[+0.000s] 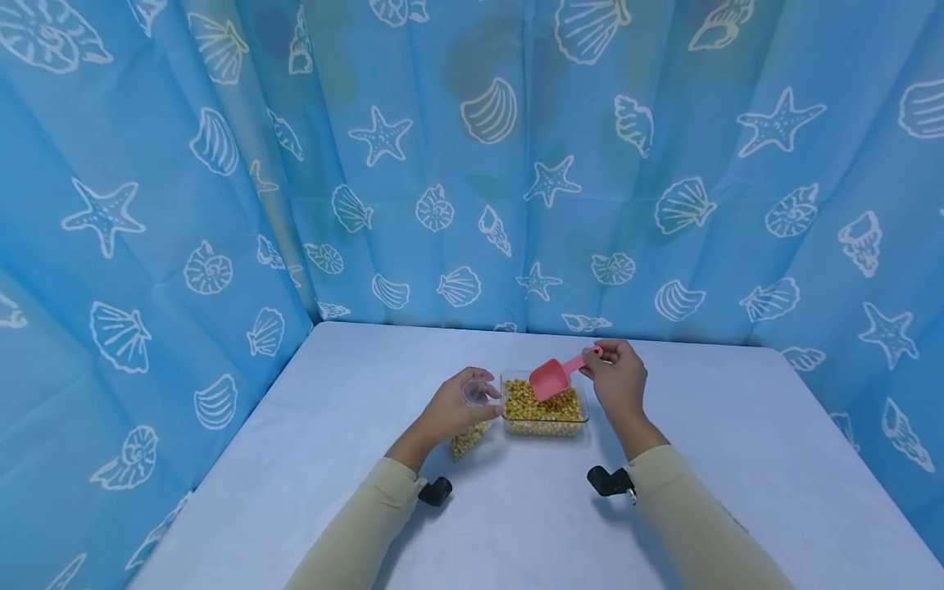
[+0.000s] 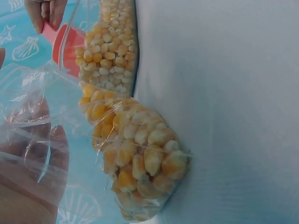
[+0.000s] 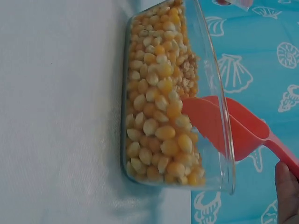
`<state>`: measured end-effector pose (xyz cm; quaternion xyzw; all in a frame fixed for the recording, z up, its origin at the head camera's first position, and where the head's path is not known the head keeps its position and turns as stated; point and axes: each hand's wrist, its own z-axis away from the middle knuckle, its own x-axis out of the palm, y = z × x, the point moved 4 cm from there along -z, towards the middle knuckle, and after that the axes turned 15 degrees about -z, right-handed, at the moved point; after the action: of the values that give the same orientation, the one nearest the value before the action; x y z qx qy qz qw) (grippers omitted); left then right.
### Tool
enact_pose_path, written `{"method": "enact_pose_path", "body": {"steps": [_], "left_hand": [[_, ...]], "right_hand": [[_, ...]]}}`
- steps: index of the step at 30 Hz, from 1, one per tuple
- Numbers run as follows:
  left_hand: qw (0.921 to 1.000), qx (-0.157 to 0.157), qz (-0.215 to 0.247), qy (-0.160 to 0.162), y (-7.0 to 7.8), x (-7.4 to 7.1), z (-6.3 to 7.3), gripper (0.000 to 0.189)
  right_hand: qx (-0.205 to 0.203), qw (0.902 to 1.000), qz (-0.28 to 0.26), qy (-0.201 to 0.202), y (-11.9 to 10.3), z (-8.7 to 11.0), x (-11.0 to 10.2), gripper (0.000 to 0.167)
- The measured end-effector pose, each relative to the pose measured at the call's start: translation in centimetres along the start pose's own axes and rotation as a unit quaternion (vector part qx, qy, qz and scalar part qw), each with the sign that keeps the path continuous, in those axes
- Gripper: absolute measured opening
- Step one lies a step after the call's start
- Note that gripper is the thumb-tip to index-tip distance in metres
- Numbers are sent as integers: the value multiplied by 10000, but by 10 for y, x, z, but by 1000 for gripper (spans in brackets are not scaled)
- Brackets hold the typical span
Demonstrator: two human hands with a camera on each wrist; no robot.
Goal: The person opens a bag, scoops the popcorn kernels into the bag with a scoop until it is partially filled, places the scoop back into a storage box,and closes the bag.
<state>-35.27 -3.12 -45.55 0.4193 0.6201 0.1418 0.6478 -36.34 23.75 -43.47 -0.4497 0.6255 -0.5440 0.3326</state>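
My right hand pinches the handle of a pink scoop, whose tip dips into corn kernels in a glass container. Dried yellow corn kernels fill much of that container. To its left, my left hand grips a clear plastic bag near its top, with the mouth spread in a ring between fingers and thumb. More kernels bulge in the bottom of the bag, which hangs low by the tabletop. The scoop's bowl is partly seen through the glass wall.
A white-covered table lies under everything. Behind and at the sides hangs a blue curtain with shell and starfish prints. Black wrist devices sit beside both sleeves.
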Motion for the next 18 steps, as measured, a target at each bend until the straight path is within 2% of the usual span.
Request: {"method": "enact_pose_path", "body": {"steps": [5,12,18], "left_hand": [[10000,30,18,-30,-3,2,1,53],[10000,-59,-22,-11,-3,1,1,52],[9997,-214,-64,-43,-4,0,2,54]], "right_hand": [[107,9999,-41,-19,1,4,4,28],[379,9975,-567,-160,9,0,7,30],[1029,9915,-746,-265,23,-3,7,38]]}}
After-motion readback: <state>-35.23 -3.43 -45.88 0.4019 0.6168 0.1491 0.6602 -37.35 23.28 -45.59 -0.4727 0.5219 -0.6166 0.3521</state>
